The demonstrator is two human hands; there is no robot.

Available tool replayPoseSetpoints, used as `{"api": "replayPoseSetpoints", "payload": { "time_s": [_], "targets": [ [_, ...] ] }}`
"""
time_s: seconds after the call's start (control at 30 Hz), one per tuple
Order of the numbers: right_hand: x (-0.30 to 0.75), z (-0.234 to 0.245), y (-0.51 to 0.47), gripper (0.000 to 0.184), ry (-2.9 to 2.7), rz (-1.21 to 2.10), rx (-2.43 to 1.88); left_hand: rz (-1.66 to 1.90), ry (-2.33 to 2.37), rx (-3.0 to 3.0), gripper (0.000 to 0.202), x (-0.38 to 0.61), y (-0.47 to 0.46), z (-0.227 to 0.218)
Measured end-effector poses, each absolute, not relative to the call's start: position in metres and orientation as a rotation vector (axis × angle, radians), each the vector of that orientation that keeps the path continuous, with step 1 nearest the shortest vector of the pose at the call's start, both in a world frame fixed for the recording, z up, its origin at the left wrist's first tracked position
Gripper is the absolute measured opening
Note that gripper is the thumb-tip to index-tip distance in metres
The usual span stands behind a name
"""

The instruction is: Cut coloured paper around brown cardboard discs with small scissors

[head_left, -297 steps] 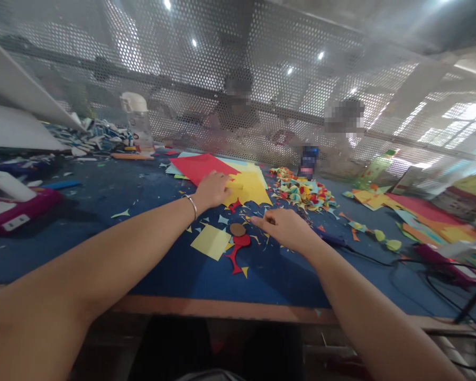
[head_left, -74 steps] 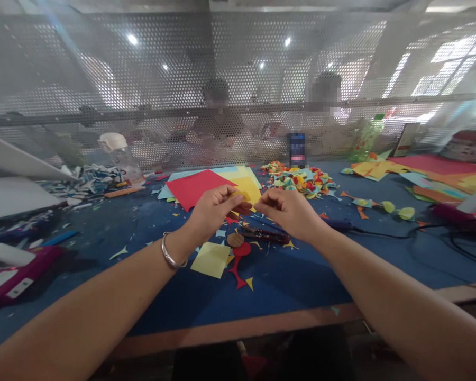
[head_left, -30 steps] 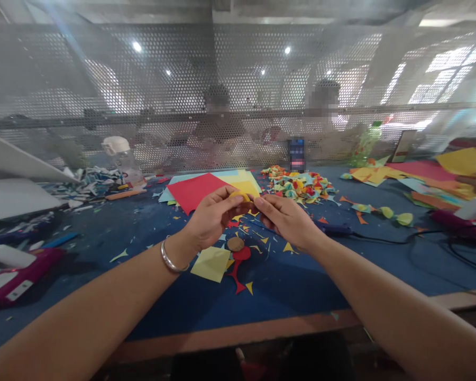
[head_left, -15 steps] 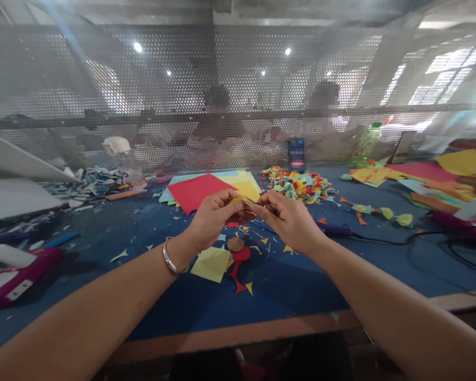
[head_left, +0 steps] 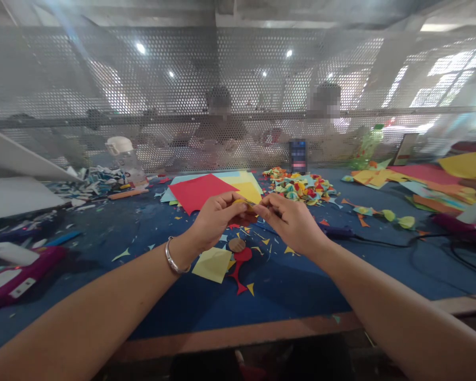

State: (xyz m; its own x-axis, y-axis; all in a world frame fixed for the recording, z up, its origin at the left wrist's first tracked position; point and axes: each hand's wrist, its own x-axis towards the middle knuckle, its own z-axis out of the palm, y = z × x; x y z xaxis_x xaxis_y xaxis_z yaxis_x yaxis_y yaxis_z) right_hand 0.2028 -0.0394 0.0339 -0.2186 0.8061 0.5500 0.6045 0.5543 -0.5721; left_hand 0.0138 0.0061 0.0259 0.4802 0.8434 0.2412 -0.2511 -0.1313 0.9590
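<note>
My left hand point(head_left: 214, 219), with a silver bangle at its wrist, pinches a small yellow piece point(head_left: 243, 201) that looks like paper or felt. From the other side my right hand point(head_left: 291, 222) is closed on the same piece, its fingertips almost meeting the left ones. Much of the piece is hidden by the fingers. Below the hands lie a round brown disc point(head_left: 237, 244), a red cut-out scrap point(head_left: 243, 255) and a pale yellow square point(head_left: 211, 264).
Coloured sheets point(head_left: 200, 191) lie behind my hands, beside a heap of small folded pieces point(head_left: 303, 188). A phone point(head_left: 298, 154) leans near the perforated screen point(head_left: 254, 69). Magenta devices point(head_left: 31, 275) and cables flank the blue table, and a bottle point(head_left: 126, 161) stands back left.
My hands stay close together on the yellow piece, with only slight finger movement. The whole view has shifted a little; the things on the table lie as before.
</note>
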Motion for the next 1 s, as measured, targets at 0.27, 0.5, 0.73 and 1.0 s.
{"api": "replayPoseSetpoints", "payload": {
  "time_s": [0.27,0.5,0.73,1.0],
  "targets": [
    [0.2048,0.0329,-0.0362,0.033,-1.872,0.308,-1.191,1.034,0.666,1.432,0.018,0.0133,0.0065,0.0283],
    [0.2061,0.0331,-0.0342,0.040,-1.877,0.327,-1.190,1.092,0.719,1.510,0.017,0.0115,0.0112,0.0251],
    [0.2051,0.0337,-0.0367,0.041,-1.883,0.373,-1.196,1.132,0.704,1.514,0.017,0.0123,0.0092,0.0265],
    [0.2031,0.0354,-0.0384,0.041,-1.874,0.367,-1.168,1.102,0.679,1.452,0.018,0.0152,0.0058,0.0277]
  ]
}}
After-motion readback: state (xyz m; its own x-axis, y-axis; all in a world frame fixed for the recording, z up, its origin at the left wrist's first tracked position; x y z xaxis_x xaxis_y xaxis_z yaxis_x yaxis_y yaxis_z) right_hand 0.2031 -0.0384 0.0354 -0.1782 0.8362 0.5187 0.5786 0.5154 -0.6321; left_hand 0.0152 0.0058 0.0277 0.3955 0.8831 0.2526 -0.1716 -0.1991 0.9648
